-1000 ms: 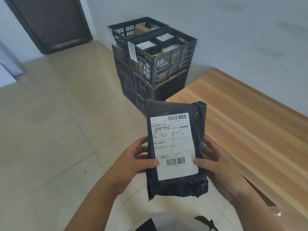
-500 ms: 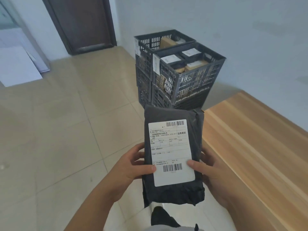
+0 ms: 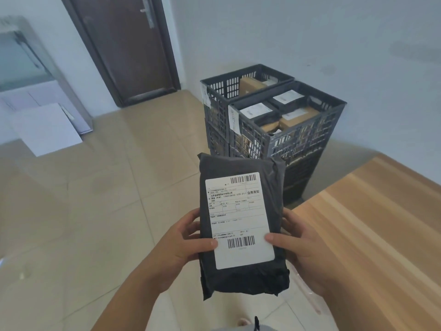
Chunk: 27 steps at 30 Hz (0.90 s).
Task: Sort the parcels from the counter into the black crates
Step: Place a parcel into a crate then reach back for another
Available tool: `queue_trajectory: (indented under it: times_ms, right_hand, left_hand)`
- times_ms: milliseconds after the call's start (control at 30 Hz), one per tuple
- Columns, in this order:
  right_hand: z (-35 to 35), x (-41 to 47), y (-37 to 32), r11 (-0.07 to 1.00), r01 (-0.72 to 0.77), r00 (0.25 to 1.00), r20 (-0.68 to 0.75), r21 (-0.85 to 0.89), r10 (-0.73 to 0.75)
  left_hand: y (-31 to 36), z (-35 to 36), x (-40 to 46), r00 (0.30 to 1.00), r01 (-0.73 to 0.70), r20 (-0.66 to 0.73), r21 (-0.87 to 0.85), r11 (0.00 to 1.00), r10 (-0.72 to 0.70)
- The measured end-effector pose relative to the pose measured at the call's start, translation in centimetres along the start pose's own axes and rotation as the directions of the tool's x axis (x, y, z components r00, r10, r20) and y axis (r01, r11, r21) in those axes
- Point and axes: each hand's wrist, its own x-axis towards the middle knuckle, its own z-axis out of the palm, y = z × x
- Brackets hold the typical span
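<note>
We hold a black parcel (image 3: 241,225) upright in the lower middle of the frame, its white label (image 3: 238,220) facing us with barcodes at top and bottom. Our left hand (image 3: 183,244) grips its left edge, thumb pressed on the label's lower left corner, fingers curled behind. Our right hand (image 3: 298,247) grips the right edge the same way, thumb on the label's lower right. The parcel is off the wooden surface (image 3: 370,223), which fills the lower right of the frame. Above the parcel, in the upper middle, stand the black crates (image 3: 274,125), stacked in two columns against the wall (image 3: 310,32). The nearer top crate holds brown boxes and black labelled parcels; the farther one shows a brown box. A dark door (image 3: 126,48) is in the upper left, tiled floor (image 3: 95,211) on the left.
</note>
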Motion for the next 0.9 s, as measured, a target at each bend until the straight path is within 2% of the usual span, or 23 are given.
queue_trajectory:
  times_ms: [167, 433, 900]
  right_hand:
    - [1.6, 2.9, -0.3, 1.0, -0.031, 1.0, -0.006, -0.004, 0.03]
    - [5.9, 5.9, -1.3, 1.0, -0.012, 0.989, -0.149, 0.019, 0.015]
    - [19.5, 12.7, -1.2, 0.993, 0.025, 0.962, -0.274, 0.117, 0.008]
  left_hand:
    - [-0.2, -2.2, 2.3, 1.0, 0.008, 0.009, -0.048, 0.999, -0.007]
    - [1.2, -7.6, 7.4, 0.984, 0.004, 0.179, -0.071, 0.997, 0.008]
    - [3.6, -23.0, 14.0, 0.939, 0.043, 0.341, -0.011, 0.999, -0.037]
